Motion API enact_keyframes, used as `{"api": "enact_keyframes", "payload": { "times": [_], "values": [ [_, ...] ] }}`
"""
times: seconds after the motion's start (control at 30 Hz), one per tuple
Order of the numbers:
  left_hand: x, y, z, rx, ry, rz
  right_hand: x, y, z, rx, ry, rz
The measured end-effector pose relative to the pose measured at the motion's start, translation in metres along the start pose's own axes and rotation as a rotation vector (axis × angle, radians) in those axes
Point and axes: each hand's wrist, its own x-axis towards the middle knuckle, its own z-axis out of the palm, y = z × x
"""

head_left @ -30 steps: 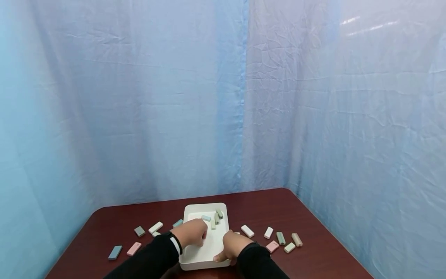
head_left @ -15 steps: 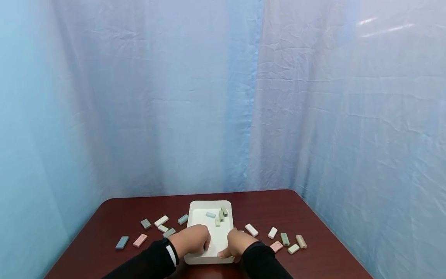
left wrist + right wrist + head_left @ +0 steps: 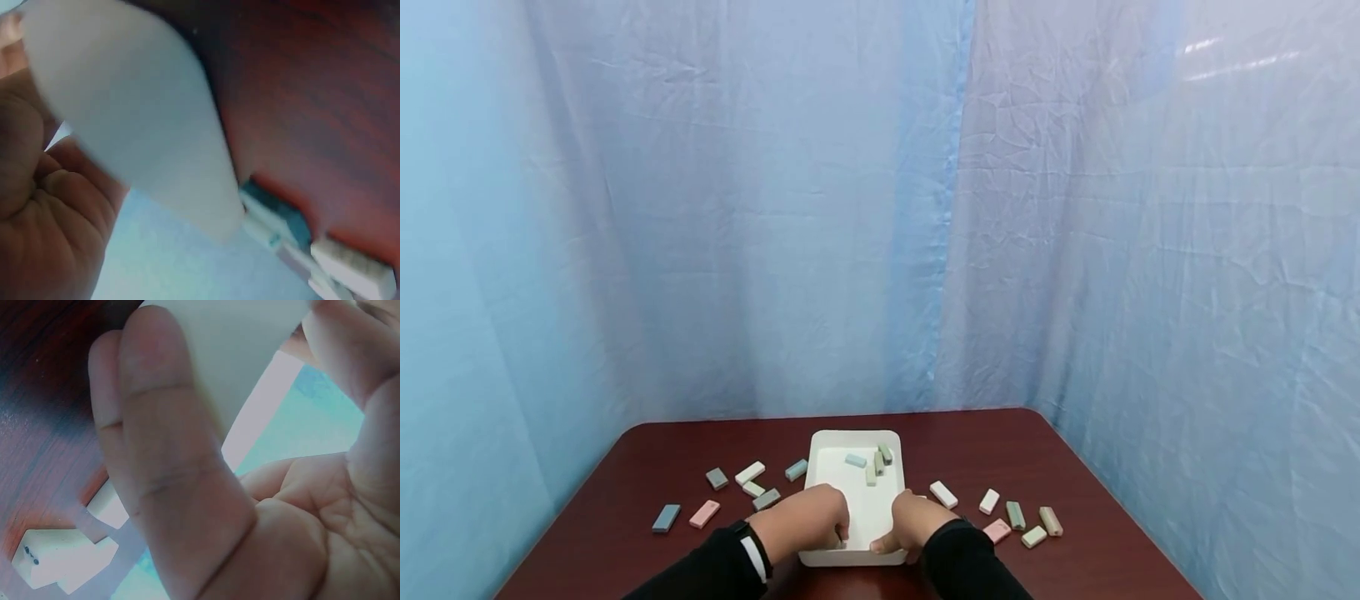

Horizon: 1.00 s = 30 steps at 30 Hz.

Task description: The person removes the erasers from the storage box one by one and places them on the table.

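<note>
A white tray (image 3: pixel 868 505) lies near the table's front edge. Inside its far end are a pale blue block (image 3: pixel 855 460) and several greenish blocks (image 3: pixel 878 464). My left hand (image 3: pixel 808 518) reaches over the tray's left wall with its fingers curled down inside. In the left wrist view the tray wall (image 3: pixel 137 112) covers those fingertips, so whether they pinch anything stays hidden. My right hand (image 3: pixel 917 523) grips the right wall, thumb inside and fingers (image 3: pixel 159 406) along the outside.
Left of the tray lie several loose blocks, among them a blue block (image 3: pixel 666 518) and a pink block (image 3: pixel 704 514). More blocks, such as a white block (image 3: pixel 943 495) and a beige block (image 3: pixel 1051 522), are scattered on the right. Blue curtains (image 3: pixel 760 208) hang behind the dark red table (image 3: pixel 970 442).
The head view has shifted, moving the scene slightly right and up. My left hand has moved a little left relative to the tray; my right hand has stayed on its wall.
</note>
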Motion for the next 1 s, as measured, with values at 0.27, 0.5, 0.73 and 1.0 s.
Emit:
{"api": "enact_keyframes", "payload": {
  "times": [0.27, 0.5, 0.73, 1.0],
  "values": [
    [-0.030, -0.065, -0.031, -0.047, 0.344, -0.224, 0.002, 0.001, -0.002, 0.050, -0.011, 0.009],
    [-0.086, -0.149, -0.033, -0.001, 0.448, -0.509, 0.001, 0.001, 0.001, 0.036, -0.029, 0.003],
    [-0.121, -0.183, -0.024, -0.056, 0.410, -0.640, -0.002, 0.000, 0.000, 0.016, -0.009, -0.011],
    [-0.122, -0.184, -0.008, -0.080, 0.317, -0.710, -0.001, 0.002, 0.002, 0.035, -0.009, -0.030]
  ]
}}
